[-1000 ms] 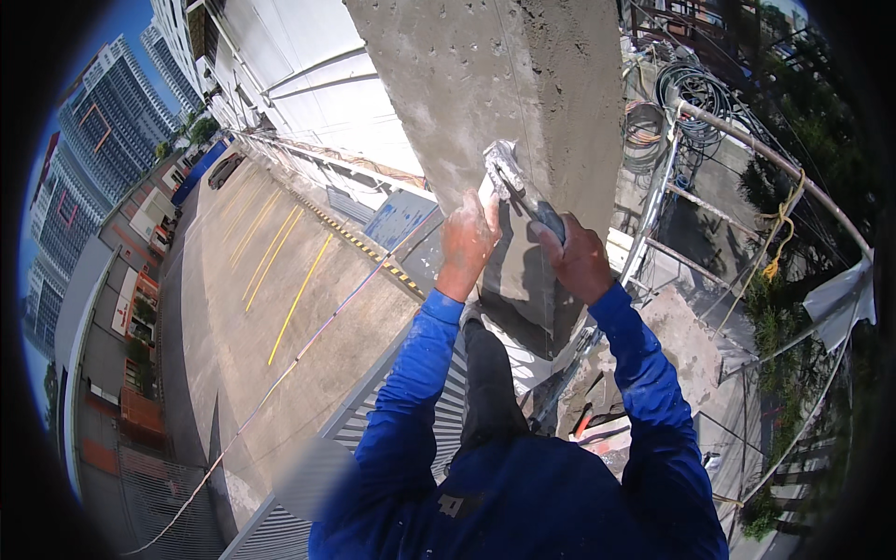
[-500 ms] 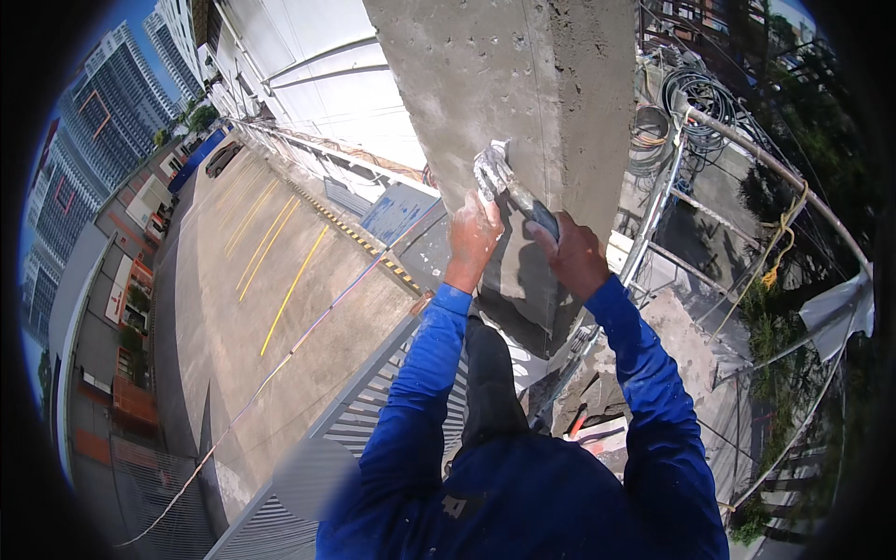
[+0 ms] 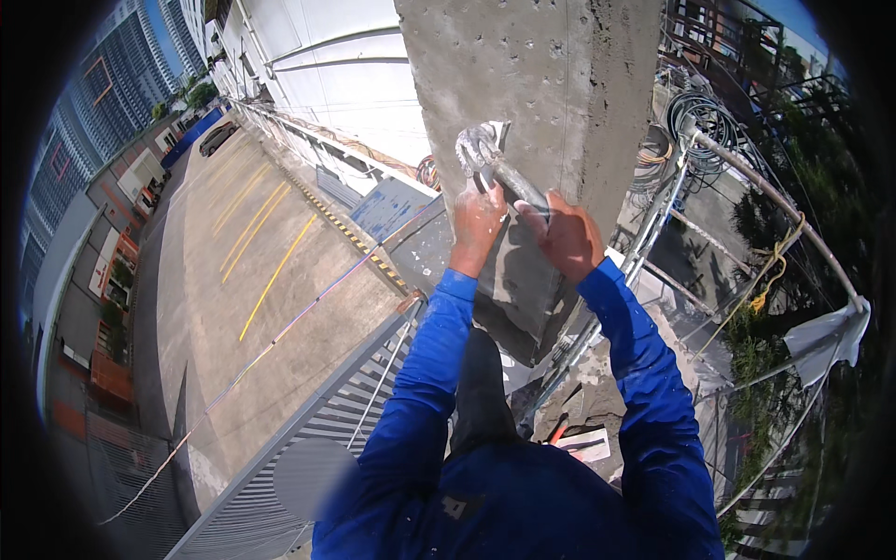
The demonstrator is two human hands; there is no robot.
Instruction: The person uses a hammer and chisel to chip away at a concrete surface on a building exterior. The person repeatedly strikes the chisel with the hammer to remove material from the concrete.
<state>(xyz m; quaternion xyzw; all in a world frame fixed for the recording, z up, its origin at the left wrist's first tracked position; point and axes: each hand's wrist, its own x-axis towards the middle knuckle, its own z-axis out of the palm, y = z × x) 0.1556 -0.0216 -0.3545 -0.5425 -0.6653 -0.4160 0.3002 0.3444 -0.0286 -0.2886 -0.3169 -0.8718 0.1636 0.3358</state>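
A hand tool (image 3: 519,182) with a long grey handle and a white, cement-smeared head lies slantwise against the grey concrete column (image 3: 532,75). A flat pale edge shows at its head; its exact kind is hard to make out. My right hand (image 3: 565,238) is closed around the lower right end of the handle. My left hand (image 3: 479,229) is closed with its fingertips up at the underside of the head, near the column's left edge. The palm side of both hands is hidden. Below my hands, the column's lower face is darker and partly in shadow.
On the right stands a metal pipe frame (image 3: 775,191) with a yellow rope (image 3: 761,299) tied to it. Coiled cables (image 3: 700,126) lie behind it. A grey slatted panel (image 3: 322,411) is at lower left, above a paved yard (image 3: 224,308) far below. A light-coloured rope crosses there.
The tool and both hands have moved left across the column, toward its left edge. The tool's handle lies flatter. The whole view has shifted slightly, putting the column further right.
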